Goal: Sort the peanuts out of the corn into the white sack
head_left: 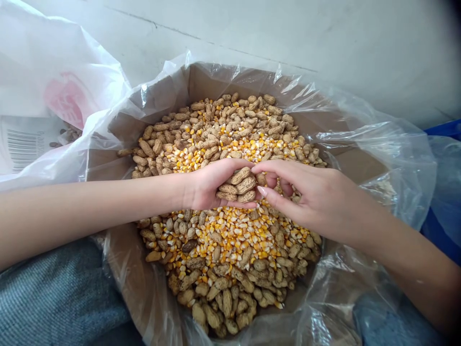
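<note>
Several unshelled peanuts (240,185) lie in my left hand (211,185), its palm up and fingers cupped around them. My right hand (302,187) meets the left one from the other side, its thumb and fingertips at the edge of the held peanuts. Its thumb and index finger are apart, and I see nothing held between them. Below both hands, loose peanuts (216,302) and yellow corn kernels (234,230) are mixed together in a cardboard box (126,259) lined with clear plastic.
At the left stands a white plastic bag (54,57) with a pink print and a barcode. The box's clear liner (389,139) spreads over its rim. Something blue (444,129) is at the right edge. A pale wall or floor surface (252,29) lies behind. Denim-covered legs (65,293) flank the box.
</note>
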Action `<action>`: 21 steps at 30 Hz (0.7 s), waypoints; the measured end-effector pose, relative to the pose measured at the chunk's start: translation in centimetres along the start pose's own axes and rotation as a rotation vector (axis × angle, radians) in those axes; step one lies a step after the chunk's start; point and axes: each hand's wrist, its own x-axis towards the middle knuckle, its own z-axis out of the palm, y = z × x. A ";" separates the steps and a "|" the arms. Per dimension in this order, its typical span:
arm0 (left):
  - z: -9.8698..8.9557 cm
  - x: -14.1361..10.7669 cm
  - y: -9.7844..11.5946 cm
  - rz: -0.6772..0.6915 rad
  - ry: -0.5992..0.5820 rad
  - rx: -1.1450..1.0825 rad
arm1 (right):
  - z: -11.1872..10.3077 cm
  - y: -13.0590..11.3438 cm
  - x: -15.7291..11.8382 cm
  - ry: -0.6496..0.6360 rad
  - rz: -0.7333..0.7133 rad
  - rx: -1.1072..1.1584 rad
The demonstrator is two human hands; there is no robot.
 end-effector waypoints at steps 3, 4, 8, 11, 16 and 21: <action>0.0 0.0 0.0 -0.002 0.008 0.004 | 0.1 0.2 0.0 -0.014 0.010 0.009; 0.1 -0.1 0.0 0.000 0.007 0.005 | 0.1 0.2 0.0 -0.020 0.012 0.010; 0.1 -0.1 0.1 -0.013 0.020 0.004 | -0.2 0.3 -0.1 -0.034 0.064 -0.006; 0.1 -0.1 0.1 -0.020 0.039 0.007 | -0.4 0.4 0.0 -0.031 0.138 -0.046; 0.0 -0.2 0.1 -0.019 0.037 0.017 | -0.3 0.7 -0.1 -0.126 0.194 -0.123; 0.1 -0.2 0.1 -0.018 0.047 0.023 | 0.4 1.2 -0.8 -0.316 0.122 -0.181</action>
